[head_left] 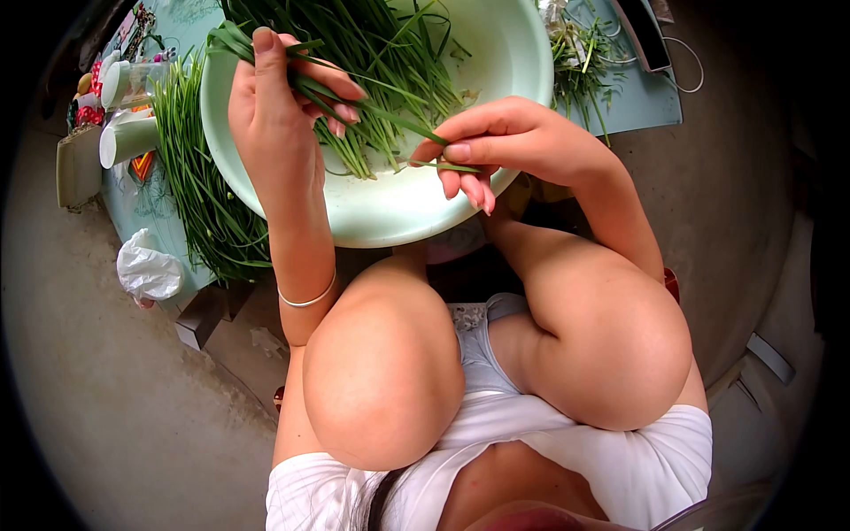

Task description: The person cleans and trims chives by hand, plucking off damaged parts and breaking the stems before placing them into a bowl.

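A few long, flat green chives (390, 118) stretch between my two hands above a pale green basin (381, 217). My left hand (288, 97) is closed on their leafy end, thumb on top. With thumb and forefinger, my right hand (496, 146) pinches the other end near the basin's front rim. Inside the basin, a large heap of chives (372, 53) lies with its pale stem ends toward me. Another bundle of chives (199, 168) rests on the table left of the basin.
A light blue table (655, 111) carries the bundle. White cups (128, 142) and a crumpled plastic bag (150, 265) are at the left. Right of the basin lie a pile of trimmings (580, 57) and a dark phone-like device (642, 35) with a white cable.
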`<state>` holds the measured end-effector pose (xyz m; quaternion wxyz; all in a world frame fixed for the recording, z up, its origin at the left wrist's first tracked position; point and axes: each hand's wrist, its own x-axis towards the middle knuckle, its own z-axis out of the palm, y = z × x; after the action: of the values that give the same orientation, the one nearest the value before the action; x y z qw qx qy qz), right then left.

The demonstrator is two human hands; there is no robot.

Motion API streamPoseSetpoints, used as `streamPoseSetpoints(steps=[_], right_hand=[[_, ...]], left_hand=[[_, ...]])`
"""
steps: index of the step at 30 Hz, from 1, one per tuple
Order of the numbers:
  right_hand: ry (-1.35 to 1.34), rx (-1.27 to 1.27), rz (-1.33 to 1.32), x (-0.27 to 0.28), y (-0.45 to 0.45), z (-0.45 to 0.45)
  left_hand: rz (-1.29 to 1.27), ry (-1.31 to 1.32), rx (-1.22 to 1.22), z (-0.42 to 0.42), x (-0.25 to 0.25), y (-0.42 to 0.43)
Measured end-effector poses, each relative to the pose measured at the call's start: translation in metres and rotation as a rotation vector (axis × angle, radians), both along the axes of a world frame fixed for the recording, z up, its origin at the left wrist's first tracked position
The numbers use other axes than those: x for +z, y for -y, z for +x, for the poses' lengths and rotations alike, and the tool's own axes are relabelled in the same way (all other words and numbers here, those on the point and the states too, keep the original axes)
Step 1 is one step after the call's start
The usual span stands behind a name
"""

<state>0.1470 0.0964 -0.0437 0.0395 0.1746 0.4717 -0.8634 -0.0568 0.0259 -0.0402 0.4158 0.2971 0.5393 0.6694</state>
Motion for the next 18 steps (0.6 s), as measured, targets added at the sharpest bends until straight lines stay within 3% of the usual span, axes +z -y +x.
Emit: streamPoseSetpoints(steps=[10,18], right_hand=[[0.026,-0.021,-0.15,0.0015,0.0044,-0.0044],[0.018,-0.009,-0.039,0.0003,0.0057,-0.0049]], left_hand=[[0.005,-0.123,0.08,0.0065,0.0034,0.0008],[0.065,-0.115,0.134,0.004,0.0031,0.0018]])
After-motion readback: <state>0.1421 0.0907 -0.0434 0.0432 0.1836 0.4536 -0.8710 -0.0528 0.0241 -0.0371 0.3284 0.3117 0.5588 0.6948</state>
